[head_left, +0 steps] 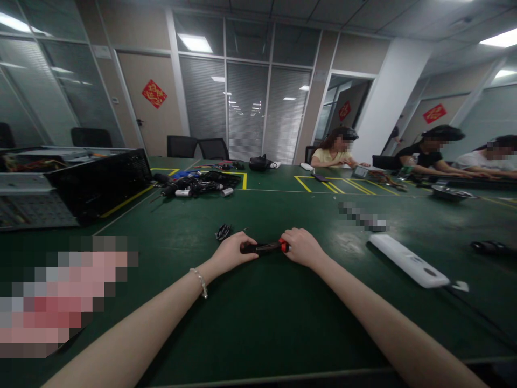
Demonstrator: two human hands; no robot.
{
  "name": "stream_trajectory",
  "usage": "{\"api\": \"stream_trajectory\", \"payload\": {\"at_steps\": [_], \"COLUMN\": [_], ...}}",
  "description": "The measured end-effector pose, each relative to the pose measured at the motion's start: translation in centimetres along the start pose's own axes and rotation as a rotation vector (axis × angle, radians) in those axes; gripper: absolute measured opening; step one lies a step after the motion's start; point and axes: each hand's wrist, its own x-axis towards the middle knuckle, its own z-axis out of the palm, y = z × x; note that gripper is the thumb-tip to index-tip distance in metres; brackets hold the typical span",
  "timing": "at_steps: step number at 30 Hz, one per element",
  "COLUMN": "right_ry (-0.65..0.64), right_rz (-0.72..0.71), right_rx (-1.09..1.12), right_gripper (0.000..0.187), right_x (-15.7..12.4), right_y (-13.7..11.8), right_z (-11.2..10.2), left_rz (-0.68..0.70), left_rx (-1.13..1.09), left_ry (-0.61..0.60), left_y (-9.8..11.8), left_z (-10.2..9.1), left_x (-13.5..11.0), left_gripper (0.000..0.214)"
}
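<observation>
Facing the green table [258,328], we have room to its near edge [258,378] at six o'clock. A black computer case [100,180] blocks ten; a power strip [404,258] lies at three. Our left hand [236,250] and right hand [302,249] curl around opposite ends of a dark tool [262,248] at centre, a black bundle [223,232] near ten.
</observation>
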Motion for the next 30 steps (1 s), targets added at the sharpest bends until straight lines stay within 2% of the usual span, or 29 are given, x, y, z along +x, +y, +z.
{"api": "stream_trajectory", "payload": {"at_steps": [30], "right_ry": [-0.002], "right_rz": [-0.002], "right_rx": [-0.003], "right_gripper": [0.013], "right_x": [-0.06], "right_y": [-0.10], "right_z": [-0.22], "left_rz": [0.009], "left_rx": [-0.008], "left_ry": [-0.010], "left_y": [-0.08], "left_z": [0.04], "left_x": [-0.03], "left_gripper": [0.035]}}
